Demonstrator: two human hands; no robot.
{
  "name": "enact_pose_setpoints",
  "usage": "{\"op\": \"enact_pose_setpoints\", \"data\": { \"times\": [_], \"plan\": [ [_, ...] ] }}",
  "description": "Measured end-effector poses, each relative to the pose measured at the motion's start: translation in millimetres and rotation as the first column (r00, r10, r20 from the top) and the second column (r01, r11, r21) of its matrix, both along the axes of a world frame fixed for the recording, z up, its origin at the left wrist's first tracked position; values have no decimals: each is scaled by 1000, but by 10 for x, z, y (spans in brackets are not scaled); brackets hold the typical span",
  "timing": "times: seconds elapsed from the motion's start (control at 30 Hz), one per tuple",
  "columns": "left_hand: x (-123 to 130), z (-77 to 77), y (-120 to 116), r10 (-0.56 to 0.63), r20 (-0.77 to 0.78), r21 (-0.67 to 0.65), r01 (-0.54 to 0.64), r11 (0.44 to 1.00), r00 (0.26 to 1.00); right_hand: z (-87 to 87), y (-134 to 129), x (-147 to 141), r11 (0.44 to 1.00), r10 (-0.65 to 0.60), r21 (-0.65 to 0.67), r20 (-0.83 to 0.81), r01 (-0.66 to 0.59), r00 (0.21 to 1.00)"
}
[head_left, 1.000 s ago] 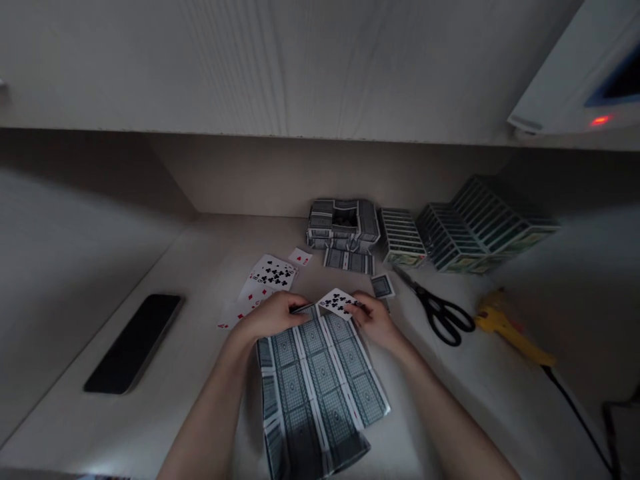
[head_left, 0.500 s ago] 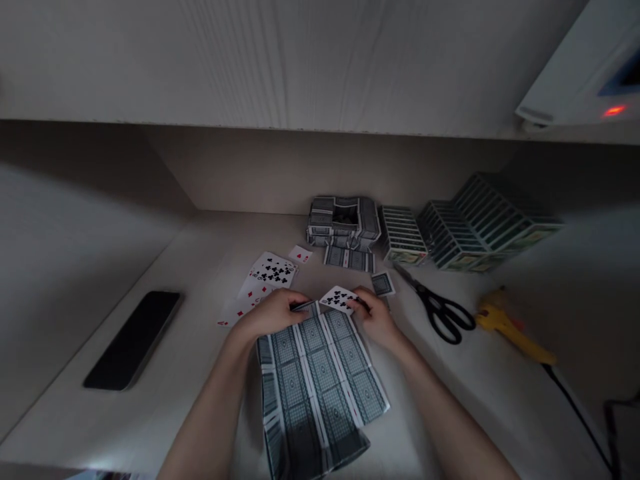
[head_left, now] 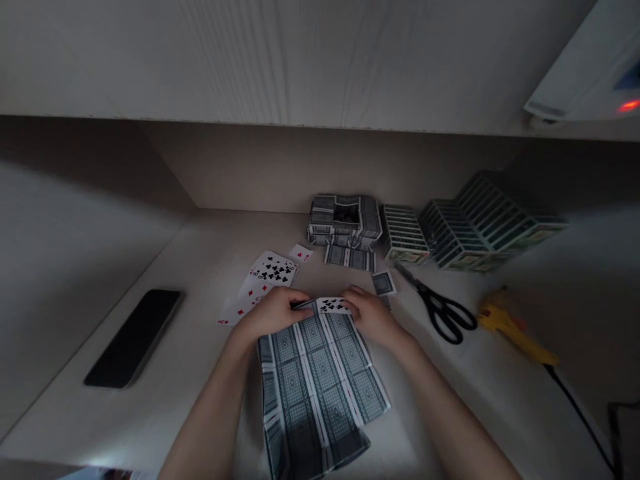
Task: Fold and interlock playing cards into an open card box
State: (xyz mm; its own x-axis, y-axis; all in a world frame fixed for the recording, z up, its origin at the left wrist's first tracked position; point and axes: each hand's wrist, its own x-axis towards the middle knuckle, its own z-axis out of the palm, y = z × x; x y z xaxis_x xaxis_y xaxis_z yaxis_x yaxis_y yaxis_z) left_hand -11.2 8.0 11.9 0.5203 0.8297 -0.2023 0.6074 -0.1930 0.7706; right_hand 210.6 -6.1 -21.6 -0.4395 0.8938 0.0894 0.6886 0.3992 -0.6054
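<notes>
— How are the hands posed?
— Both bare forearms are stretched forward from the lower edge of the view, with the hands turned inward toward each other. By the left hand (head_left: 273, 313), the upper left edge of a broad blue-grey panel of joined, patterned playing-card backs (head_left: 323, 373) is pinched between thumb and curled fingers.
— And the right one?
— The right hand (head_left: 374, 313) is closed, its bent fingers gripping the right end of a white playing card with black clubs (head_left: 331, 305).
— Where is that card?
— It is held at the panel's top edge, between the hands. Whether it is also touched by the left fingers cannot be told.
— Can anything be read?
— Club pips are seen on the held card, but its rank is not legible. Beyond the left hand, black clubs and red diamonds are shown on a spread of overlapping white playing cards (head_left: 274, 268), and a red heart on a small white card (head_left: 301, 253); their corner figures are too small to be read surely.
</notes>
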Motion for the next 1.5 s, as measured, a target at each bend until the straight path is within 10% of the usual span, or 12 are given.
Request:
{"op": "enact_pose_setpoints", "data": {
  "times": [0.67, 1.5],
  "plan": [
    [26, 27, -57, 69, -11, 100, -68, 993, 998, 508, 264, -18, 956, 288, -106, 506, -272, 813],
    [80, 43, -81, 68, -131, 213, -39, 976, 989, 422, 341, -106, 953, 303, -107, 408, -284, 861]
  ]
}}
